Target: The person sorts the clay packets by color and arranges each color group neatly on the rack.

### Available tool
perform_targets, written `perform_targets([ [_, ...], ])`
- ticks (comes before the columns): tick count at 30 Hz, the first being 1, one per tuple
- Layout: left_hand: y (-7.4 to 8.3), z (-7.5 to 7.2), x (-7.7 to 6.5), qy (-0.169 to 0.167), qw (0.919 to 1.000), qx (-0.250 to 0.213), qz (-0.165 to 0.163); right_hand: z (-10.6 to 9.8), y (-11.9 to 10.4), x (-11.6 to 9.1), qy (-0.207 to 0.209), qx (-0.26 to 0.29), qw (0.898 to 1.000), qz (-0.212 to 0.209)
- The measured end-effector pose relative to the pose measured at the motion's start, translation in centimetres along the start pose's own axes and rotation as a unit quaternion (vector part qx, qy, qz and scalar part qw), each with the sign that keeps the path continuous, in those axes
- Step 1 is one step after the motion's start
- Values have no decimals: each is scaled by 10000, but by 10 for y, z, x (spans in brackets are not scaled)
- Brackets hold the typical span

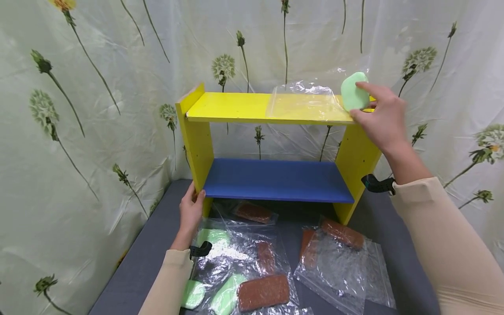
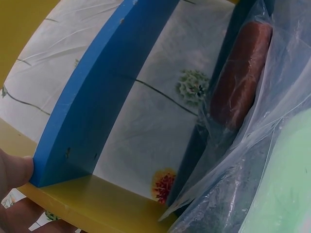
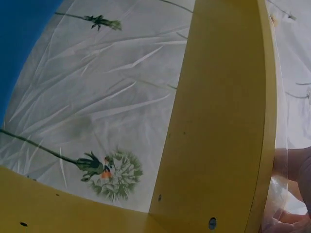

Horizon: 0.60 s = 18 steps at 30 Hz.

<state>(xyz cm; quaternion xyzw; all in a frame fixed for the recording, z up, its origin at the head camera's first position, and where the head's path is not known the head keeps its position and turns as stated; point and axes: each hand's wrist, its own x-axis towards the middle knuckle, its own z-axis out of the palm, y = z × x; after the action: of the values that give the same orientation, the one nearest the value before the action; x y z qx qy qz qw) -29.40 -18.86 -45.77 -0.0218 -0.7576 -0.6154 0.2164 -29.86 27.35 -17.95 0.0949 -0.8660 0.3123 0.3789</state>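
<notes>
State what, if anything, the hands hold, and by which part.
The right hand pinches the green piece by its right side and lower edge; the left hand grips the left yellow panel by its lower front edge.

Worn equipment
Long beige sleeves point(image 1: 445, 238) with snug cuffs point(image 1: 413, 191) are worn; a curved black device point(image 1: 378, 185) is fitted beside each cuff, near the hands point(image 1: 386, 115).

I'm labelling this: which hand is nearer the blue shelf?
Left. The left hand is at the left end of the blue shelf; the right hand is higher, past its right end.
</notes>
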Motion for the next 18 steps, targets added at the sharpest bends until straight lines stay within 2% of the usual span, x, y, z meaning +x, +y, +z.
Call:
perform_targets([
  [6, 0, 0, -1, 2, 10000, -1, -64, 0, 2, 7, -491, -330, 9982, -115],
  [12, 0, -1, 0, -32, 10000, -18, 16, -2, 3, 11, -788, -702, 9942, -227],
  [18, -1, -2, 1, -41, 10000, 39, 48, -6, 4, 7, -1132, -786, 9900, -307],
])
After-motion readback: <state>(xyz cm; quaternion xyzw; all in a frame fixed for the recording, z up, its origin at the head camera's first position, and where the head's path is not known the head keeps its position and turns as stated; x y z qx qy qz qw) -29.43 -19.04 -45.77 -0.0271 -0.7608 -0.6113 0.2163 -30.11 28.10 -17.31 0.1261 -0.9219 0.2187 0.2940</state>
